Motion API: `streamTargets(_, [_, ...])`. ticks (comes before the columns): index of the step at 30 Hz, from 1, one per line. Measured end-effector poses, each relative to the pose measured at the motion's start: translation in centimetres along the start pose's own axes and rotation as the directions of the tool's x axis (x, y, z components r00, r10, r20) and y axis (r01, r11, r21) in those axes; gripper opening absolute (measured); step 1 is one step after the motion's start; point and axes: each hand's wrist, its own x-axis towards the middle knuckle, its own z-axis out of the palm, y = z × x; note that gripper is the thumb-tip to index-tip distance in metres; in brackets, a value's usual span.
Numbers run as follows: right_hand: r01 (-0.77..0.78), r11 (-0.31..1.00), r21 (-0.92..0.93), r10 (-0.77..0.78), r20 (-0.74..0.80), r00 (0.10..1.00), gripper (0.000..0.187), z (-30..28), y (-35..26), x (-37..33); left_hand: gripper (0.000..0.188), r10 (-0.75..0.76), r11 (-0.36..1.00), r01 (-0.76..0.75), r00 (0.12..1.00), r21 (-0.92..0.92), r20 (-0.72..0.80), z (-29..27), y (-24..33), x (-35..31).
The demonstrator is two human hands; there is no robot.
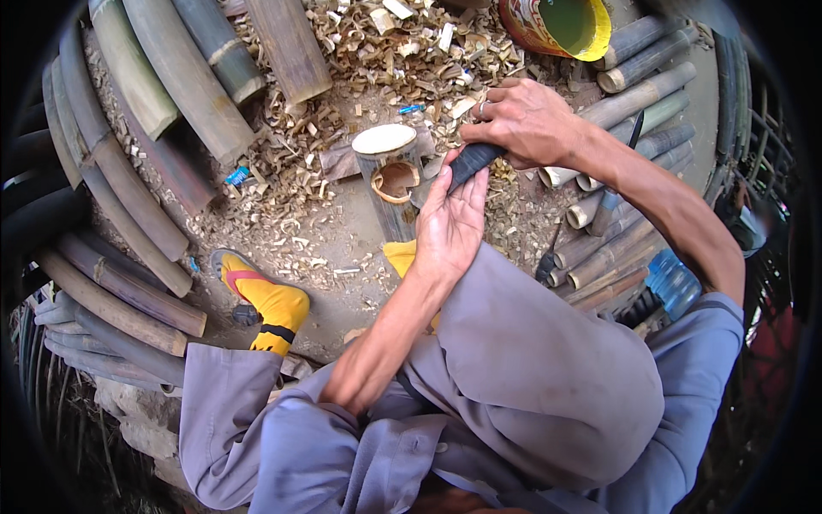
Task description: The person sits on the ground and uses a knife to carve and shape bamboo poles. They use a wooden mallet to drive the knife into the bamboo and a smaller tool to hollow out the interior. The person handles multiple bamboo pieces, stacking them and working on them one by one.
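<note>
A short black handle-like piece (pixel 473 164), seemingly wrapped in dark material, slants between my hands. My left hand (pixel 452 227) is turned palm up, with its thumb against the lower end of the piece and its fingers partly hidden behind it. From above, my right hand (pixel 527 124), with a ring on one finger, curls over the upper end. Whether a blade or anything else joins the piece is hidden. Just left of my hands stands an upright bamboo section (pixel 390 210) with a pale cut top and a round opening carved in its side.
Wood shavings (pixel 385 51) cover the ground. Bamboo poles (pixel 184 73) lie at the left, with more bamboo lengths (pixel 651 86) at the right. A yellow-rimmed bucket (pixel 565 26) holds greenish liquid. Near my right arm are a knife (pixel 610 199) and a blue plastic bottle (pixel 672 281).
</note>
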Motion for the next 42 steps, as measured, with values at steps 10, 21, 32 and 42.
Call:
streamTargets(10, [-0.563, 0.330, 0.758, 0.557, 0.325, 0.764, 0.030, 7.9, -13.6, -4.1, 0.031, -0.001, 0.470, 0.451, 0.860, 0.759, -0.510, 1.5, 5.0, -2.0])
streamTargets(21, [-0.236, 0.972, -0.010, 0.235, 0.131, 0.963, 0.033, 2.2, -6.4, -4.6, 0.028, -0.178, 0.922, 0.164, 0.984, 0.351, 0.009, -1.6, 1.5, -1.1])
streamTargets(32, [-0.474, 0.535, 0.699, 0.313, 0.357, 0.880, 0.035, 6.1, -10.3, -3.9, 0.030, -0.072, 0.594, 0.363, 0.913, 0.718, -0.402, 0.9, 4.7, -2.6])
streamTargets(42, [-0.486, -0.051, 0.873, 0.647, 0.399, 0.650, 0.035, 6.9, -20.8, -1.5, 0.030, -0.017, -0.175, 0.535, 0.838, 0.827, -0.546, 3.7, 8.5, -2.4])
